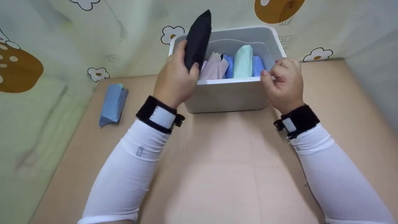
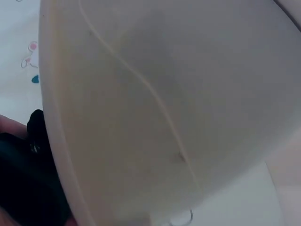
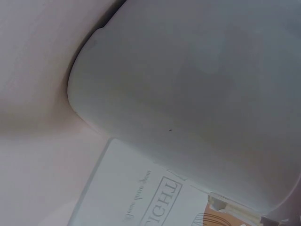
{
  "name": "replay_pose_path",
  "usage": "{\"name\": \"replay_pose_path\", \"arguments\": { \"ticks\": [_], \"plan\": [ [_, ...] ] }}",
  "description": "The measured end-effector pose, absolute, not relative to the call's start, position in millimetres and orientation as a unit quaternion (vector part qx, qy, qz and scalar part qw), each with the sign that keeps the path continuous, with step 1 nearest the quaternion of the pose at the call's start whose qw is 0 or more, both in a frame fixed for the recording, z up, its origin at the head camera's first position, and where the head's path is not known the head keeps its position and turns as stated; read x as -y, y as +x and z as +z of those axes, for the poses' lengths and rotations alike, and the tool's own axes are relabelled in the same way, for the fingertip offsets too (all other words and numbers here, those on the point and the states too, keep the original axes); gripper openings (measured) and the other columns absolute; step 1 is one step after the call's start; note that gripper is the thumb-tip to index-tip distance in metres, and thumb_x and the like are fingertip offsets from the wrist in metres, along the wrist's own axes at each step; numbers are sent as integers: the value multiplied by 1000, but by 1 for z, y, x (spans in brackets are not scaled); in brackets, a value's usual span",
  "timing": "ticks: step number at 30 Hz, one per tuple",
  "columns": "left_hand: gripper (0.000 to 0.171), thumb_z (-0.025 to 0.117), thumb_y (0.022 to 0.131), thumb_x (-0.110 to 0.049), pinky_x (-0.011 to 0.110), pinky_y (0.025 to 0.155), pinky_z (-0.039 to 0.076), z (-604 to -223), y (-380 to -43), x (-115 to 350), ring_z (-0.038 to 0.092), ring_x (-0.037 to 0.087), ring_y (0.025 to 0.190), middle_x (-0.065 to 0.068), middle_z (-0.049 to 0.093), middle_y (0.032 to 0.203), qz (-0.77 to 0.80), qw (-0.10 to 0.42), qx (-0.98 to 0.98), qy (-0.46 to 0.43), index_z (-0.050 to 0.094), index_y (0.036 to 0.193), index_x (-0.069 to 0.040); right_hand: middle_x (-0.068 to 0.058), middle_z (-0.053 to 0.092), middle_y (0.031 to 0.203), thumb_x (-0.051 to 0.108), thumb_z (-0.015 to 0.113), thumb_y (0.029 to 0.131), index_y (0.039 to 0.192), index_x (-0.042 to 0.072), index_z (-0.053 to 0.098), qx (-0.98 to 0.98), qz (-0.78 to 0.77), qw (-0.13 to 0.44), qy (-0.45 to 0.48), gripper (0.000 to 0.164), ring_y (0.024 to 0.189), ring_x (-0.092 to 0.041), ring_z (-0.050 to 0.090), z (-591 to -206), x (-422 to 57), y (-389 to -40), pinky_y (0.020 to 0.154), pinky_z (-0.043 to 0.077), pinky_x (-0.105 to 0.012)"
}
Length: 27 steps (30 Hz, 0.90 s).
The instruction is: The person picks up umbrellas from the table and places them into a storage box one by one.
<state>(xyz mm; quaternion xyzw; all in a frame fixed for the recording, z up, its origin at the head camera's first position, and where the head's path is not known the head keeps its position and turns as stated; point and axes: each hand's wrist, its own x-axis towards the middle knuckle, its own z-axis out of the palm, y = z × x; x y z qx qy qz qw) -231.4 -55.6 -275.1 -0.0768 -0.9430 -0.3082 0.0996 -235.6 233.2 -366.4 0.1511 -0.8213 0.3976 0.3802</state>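
Note:
My left hand (image 1: 175, 76) grips a black folded umbrella (image 1: 198, 40), a long, narrow fabric bundle with a pointed upper end. It tilts over the left side of a light grey storage bin (image 1: 228, 96). In the left wrist view, the dark umbrella (image 2: 28, 181) shows beside the bin's rim (image 2: 59, 136). At the bin's front right corner, my right hand (image 1: 284, 82) holds the rim, fingers curled and thumb against it. Inside the bin, a mint-green bundle (image 1: 243, 60) stands between blue fabric pieces (image 1: 257, 66), with a pinkish-grey bundle (image 1: 214, 67) to their left.
A grey-blue wrapped bundle (image 1: 112, 104) lies on the tan table (image 1: 217, 168), left of the bin. Behind the table hangs a pale curtain (image 1: 133, 46) printed with flowers and mushrooms. The bin's outer side (image 3: 188, 103) fills most of the right wrist view.

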Motion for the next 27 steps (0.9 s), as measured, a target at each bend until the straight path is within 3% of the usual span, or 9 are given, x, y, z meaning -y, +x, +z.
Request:
{"name": "replay_pose_path", "arguments": {
  "ticks": [9, 18, 27],
  "plan": [
    [65, 48, 109, -34, 39, 105, 51, -272, -252, 23, 64, 19, 123, 12, 61, 146, -345, 42, 935, -66, 23, 166, -18, -21, 53, 81, 24, 64, 93, 62, -4, 58, 821, 401, 377, 151, 42, 113, -43, 53, -366, -234, -235, 102, 38, -47],
    [73, 42, 109, -42, 47, 98, 55, -274, -257, 0, 66, 28, 116, 17, 58, 143, -254, -11, 967, -31, 7, 170, -23, -16, 50, 77, 21, 64, 91, 60, -4, 56, 809, 417, 387, 146, 40, 110, -40, 54, -364, -233, -234, 104, 38, -44],
    [73, 41, 110, -44, 49, 103, 52, -272, -256, -15, 63, 30, 120, 18, 56, 148, -225, -59, 972, -29, 6, 170, -24, -20, 51, 80, 23, 64, 92, 62, -4, 57, 818, 403, 381, 153, 41, 113, -43, 52, -365, -232, -234, 102, 38, -47]
  ]
}}
